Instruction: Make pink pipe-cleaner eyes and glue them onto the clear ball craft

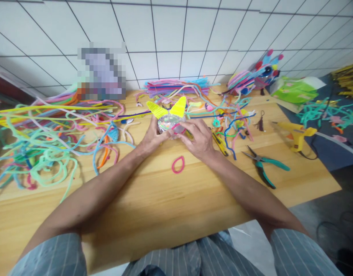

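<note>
At the middle of the table, my left hand (153, 134) is closed around the side of a shiny, clear rounded body (168, 121) with two upright yellow pipe-cleaner ears (179, 107). My right hand (198, 138) pinches a pink pipe-cleaner piece (179, 128) against the front of that body; fingers hide part of it. A separate pink pipe-cleaner loop (178, 165) lies on the wood just in front of both hands. Beside my right hand rests a yellow utility knife (220, 144).
Pliers with teal handles (262, 163) and a yellow glue gun (298, 134) lie to the right. Tangled pipe cleaners (54, 165) cover the left side; a bundle (176, 88) sits by the tiled wall. A colourful pipe-cleaner figure (248, 78) and a green packet (294, 90) stand behind.
</note>
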Demonstrator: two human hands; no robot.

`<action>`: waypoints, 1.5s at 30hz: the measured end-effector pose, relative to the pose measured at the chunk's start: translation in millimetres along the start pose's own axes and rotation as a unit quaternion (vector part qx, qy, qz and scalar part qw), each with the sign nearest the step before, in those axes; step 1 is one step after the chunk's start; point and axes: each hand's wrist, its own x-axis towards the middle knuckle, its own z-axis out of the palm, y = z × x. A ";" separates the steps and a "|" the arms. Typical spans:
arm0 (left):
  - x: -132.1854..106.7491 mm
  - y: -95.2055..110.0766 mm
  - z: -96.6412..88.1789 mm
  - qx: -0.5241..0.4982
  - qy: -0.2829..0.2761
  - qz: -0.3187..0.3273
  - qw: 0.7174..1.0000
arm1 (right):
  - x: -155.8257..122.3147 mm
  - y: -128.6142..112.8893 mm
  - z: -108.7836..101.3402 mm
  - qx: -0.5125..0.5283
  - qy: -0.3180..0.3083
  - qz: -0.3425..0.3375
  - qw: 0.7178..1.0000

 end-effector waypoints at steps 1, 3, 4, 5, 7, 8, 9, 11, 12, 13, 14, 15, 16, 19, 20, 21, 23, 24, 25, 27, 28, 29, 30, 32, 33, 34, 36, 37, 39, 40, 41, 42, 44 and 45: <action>0.0 -0.5 -0.3 0.004 -0.001 0.001 1.000 | -0.3 -0.2 0.5 0.000 -0.003 0.005 1.000; 0.1 -1.1 -0.9 0.010 -0.004 0.005 1.000 | -0.6 -0.6 1.0 0.005 -0.005 0.010 1.000; 0.1 -1.0 -1.1 0.013 -0.005 0.008 1.000 | -0.6 -0.7 1.1 0.009 -0.002 0.007 1.000; 0.2 -0.8 -1.3 0.016 -0.004 0.011 1.000 | -0.5 -0.7 1.1 0.011 0.005 0.002 1.000; 0.3 0.0 -1.6 0.023 -0.004 0.014 1.000 | -0.4 -0.6 1.1 0.014 0.017 -0.008 1.000; 0.3 0.5 -1.6 0.027 -0.006 0.015 1.000 | -0.5 -0.5 1.1 0.016 0.019 -0.009 1.000; 0.4 0.9 -1.5 0.031 -0.007 0.016 0.999 | -0.6 -0.4 1.3 0.017 0.018 -0.008 1.000; 0.6 1.0 -0.7 0.041 -0.005 0.018 0.999 | -1.1 0.0 2.0 0.018 0.014 -0.003 1.000; 0.7 0.8 0.0 0.046 0.000 0.021 0.999 | -1.4 0.3 2.4 0.017 0.014 -0.003 1.000; 0.8 0.5 0.9 0.049 0.007 0.024 0.998 | -1.7 0.5 3.0 0.016 0.016 -0.005 1.000; 0.8 0.0 2.0 0.052 0.014 0.027 0.998 | -2.1 0.8 3.5 0.014 0.017 -0.006 1.000; 0.8 -0.5 3.0 0.056 0.021 0.029 0.998 | -2.5 1.2 4.1 0.013 0.016 -0.005 1.000; 0.7 -1.0 4.0 0.058 0.026 0.029 0.998 | -2.9 1.6 4.7 0.012 0.014 -0.003 1.000; -0.1 -1.8 6.2 0.064 0.033 0.023 0.997 | -4.2 3.0 5.8 0.016 0.027 0.006 0.999; -0.5 -1.9 6.6 0.066 0.033 0.021 0.997 | -4.6 3.3 5.7 0.019 0.038 0.007 0.999; -0.9 -2.0 6.8 0.068 0.033 0.021 0.997 | -4.9 3.3 5.4 0.022 0.049 0.005 0.999; -1.7 -2.3 7.0 0.077 0.035 0.021 0.996 | -5.1 2.4 4.1 0.021 0.063 -0.007 0.998; -2.0 -2.6 6.9 0.082 0.038 0.022 0.996 | -4.9 1.6 3.1 0.019 0.066 -0.017 0.998; -2.3 -3.0 6.8 0.087 0.041 0.022 0.995 | -4.4 0.6 2.0 0.017 0.068 -0.028 0.997; -2.5 -3.8 6.5 0.093 0.043 0.022 0.995 | -2.9 -1.3 0.1 0.015 0.074 -0.051 0.996; -2.5 -4.1 6.4 0.095 0.041 0.023 0.994 | -1.9 -2.1 -0.6 0.015 0.078 -0.059 0.995; -2.4 -4.3 6.4 0.096 0.039 0.024 0.994 | -1.0 -2.7 -1.2 0.015 0.082 -0.067 0.994; -2.2 -4.3 6.4 0.098 0.038 0.025 0.994 | -0.2 -3.0 -1.6 0.015 0.085 -0.073 0.994; -2.0 -3.8 6.7 0.099 0.040 0.024 0.994 | 1.2 -3.1 -2.0 0.014 0.083 -0.084 0.993; -2.0 -3.4 6.8 0.097 0.043 0.023 0.994 | 1.7 -3.0 -2.2 0.013 0.078 -0.087 0.993; -1.9 -2.9 6.9 0.094 0.046 0.021 0.994 | 2.2 -3.0 -2.4 0.012 0.072 -0.090 0.993; -1.8 -2.1 6.9 0.085 0.050 0.020 0.995 | 3.1 -3.2 -2.9 0.011 0.063 -0.091 0.994; -1.7 -1.8 6.8 0.081 0.051 0.018 0.995 | 3.5 -3.6 -3.4 0.011 0.062 -0.092 0.994; -1.6 -2.0 6.7 0.078 0.051 0.014 0.996 | 4.3 -4.8 -4.8 0.018 0.064 -0.093 0.993; -1.6 -2.4 6.6 0.078 0.052 0.012 0.996 | 4.5 -5.5 -5.6 0.021 0.063 -0.092 0.993; -1.5 -2.9 6.6 0.078 0.053 0.011 0.995 | 4.5 -6.0 -6.5 0.022 0.060 -0.089 0.994; -1.5 -3.7 6.6 0.078 0.053 0.011 0.995 | 4.3 -6.2 -7.4 0.019 0.053 -0.083 0.995; -1.5 -5.2 6.3 0.079 0.053 0.014 0.995 | 3.4 -5.5 -8.8 0.012 0.035 -0.063 0.997; -1.5 -5.9 6.0 0.082 0.052 0.016 0.995 | 2.9 -4.7 -9.1 0.012 0.027 -0.052 0.998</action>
